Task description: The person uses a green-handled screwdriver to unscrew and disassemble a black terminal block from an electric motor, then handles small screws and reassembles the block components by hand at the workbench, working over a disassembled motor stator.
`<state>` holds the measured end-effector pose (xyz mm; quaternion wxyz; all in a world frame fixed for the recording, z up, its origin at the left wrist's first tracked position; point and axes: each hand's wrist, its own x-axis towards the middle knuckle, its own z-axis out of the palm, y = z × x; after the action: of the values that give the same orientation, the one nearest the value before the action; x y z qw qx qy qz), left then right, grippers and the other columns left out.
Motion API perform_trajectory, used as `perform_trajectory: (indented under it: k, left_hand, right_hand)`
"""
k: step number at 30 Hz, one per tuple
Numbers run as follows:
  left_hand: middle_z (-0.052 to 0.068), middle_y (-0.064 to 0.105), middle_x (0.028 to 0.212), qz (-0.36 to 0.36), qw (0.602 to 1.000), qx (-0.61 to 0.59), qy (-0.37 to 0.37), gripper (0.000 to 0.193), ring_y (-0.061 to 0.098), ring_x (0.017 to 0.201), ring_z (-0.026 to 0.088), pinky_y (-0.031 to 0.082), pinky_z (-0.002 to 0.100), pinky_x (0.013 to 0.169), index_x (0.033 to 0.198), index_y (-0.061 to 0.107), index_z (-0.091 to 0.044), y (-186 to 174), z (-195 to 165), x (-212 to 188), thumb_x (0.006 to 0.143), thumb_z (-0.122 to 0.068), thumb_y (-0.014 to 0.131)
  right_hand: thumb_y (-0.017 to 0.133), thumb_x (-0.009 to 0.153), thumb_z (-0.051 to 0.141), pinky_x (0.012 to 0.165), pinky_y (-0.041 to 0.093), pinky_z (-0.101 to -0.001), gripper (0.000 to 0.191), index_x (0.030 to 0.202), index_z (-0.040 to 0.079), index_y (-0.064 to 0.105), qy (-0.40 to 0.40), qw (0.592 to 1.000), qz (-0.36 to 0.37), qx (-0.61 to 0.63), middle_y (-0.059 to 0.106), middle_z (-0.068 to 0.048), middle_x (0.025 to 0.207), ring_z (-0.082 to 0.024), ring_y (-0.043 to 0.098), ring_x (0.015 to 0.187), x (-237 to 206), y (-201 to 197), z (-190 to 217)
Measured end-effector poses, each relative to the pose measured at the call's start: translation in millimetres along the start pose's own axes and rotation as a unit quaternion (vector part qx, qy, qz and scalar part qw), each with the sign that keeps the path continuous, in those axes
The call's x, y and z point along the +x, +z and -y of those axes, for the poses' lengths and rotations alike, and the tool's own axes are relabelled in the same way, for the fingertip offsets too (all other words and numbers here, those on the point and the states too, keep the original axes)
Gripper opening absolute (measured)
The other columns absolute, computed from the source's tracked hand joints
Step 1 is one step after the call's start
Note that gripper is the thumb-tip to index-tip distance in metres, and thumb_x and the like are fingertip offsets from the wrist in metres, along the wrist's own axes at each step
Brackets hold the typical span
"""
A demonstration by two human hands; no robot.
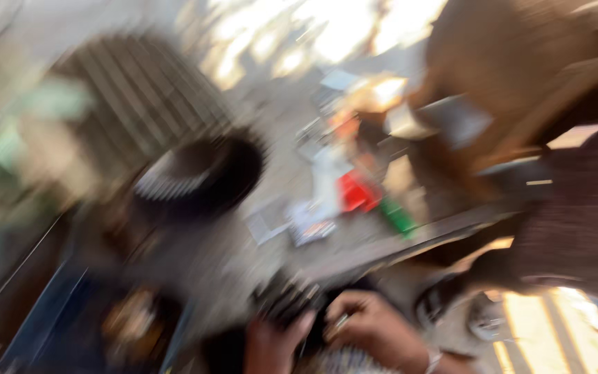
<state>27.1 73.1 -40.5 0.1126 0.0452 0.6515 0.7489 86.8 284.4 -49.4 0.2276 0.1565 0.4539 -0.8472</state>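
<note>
Dark ridged part point(292, 301) sits at the lower centre of the head view, directly above both hands and at the near edge of the grey bench point(278, 173). Motion blur is heavy across the whole frame, so the kind of part cannot be told.

Left hand point(271, 343): fingers reach up to the dark part and appear to touch its lower edge. Whether they close around it cannot be told.

Right hand point(372, 325): fingers are curled inward, knuckles up, just beside the dark part on its right. A small pale object shows at the fingertips; whether it is gripped cannot be told. A light band point(432, 360) circles the wrist.

On the bench, beyond the hands:
- a large dark round item with a pale toothed rim point(198, 176), left of centre;
- a red block point(358, 190) and, just beside it to the right, a green item point(397, 216);
- pale flat scraps point(309, 225) near the red block.

A slatted surface point(140, 93) lies at upper left. A foot in a sandal point(441, 301) rests on the ground right of the hands.
</note>
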Motion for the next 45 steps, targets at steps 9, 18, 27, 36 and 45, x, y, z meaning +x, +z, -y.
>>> perform_trajectory:
  k: [9,18,27,36,45]
  left_hand:
    - [0.008,0.072,0.103,-0.099,0.981,-0.121,0.115,0.029,0.068,0.091,0.017,0.058,0.035,0.078,0.116,0.069,0.004,-64.3,4.9,-22.3,0.1,-0.015,0.084]
    - [0.006,0.07,0.113,-0.158,0.974,-0.106,0.125,0.04,0.07,0.106,0.016,0.061,0.033,0.093,0.126,0.058,-0.004,-73.2,-12.8,-27.1,0.094,-0.016,0.078]
    - [0.005,0.07,0.116,-0.153,0.973,-0.118,0.128,0.037,0.07,0.108,0.015,0.059,0.031,0.095,0.125,0.058,-0.004,-86.5,-0.4,-29.5,0.093,-0.01,0.076]
    - [0.008,0.068,0.115,-0.178,0.968,-0.128,0.124,0.044,0.069,0.106,0.015,0.058,0.031,0.093,0.128,0.054,-0.003,-92.3,4.8,-25.3,0.093,-0.013,0.078]
    - [0.005,0.068,0.112,-0.178,0.973,-0.103,0.105,0.045,0.07,0.099,0.014,0.062,0.032,0.084,0.128,0.054,-0.005,-96.7,-3.4,-32.5,0.092,-0.017,0.078]
  right_hand:
    - [0.061,0.093,-0.002,0.078,0.057,-0.0338,0.011,0.103,-0.004,0.064,-0.096,0.995,0.018,-0.013,0.066,-0.022,0.111,-0.023,0.067,0.09,5.6,-1.1,-12.5]
    - [0.07,0.085,0.005,0.096,0.05,-0.0367,0.017,0.099,0.008,0.06,-0.427,0.655,0.032,-0.623,0.078,-0.008,0.117,-0.025,0.064,0.099,40.9,79.8,15.7]
    - [0.064,0.093,-0.002,0.097,0.049,-0.0361,0.017,0.106,0.005,0.057,-0.5,0.723,-0.018,-0.477,0.07,-0.014,0.119,-0.025,0.062,0.11,65.8,102.6,22.2]
    - [0.066,0.083,-0.005,0.082,0.051,-0.036,0.016,0.096,0.004,0.067,-0.431,0.658,0.08,-0.612,0.068,-0.008,0.1,-0.022,0.061,0.095,74.1,103.9,27.1]
    - [0.055,0.103,-0.003,0.077,0.049,-0.0209,0.005,0.102,-0.003,0.061,-0.354,0.865,0.053,-0.35,0.07,-0.005,0.097,-0.005,0.057,0.086,104.9,116.0,29.6]
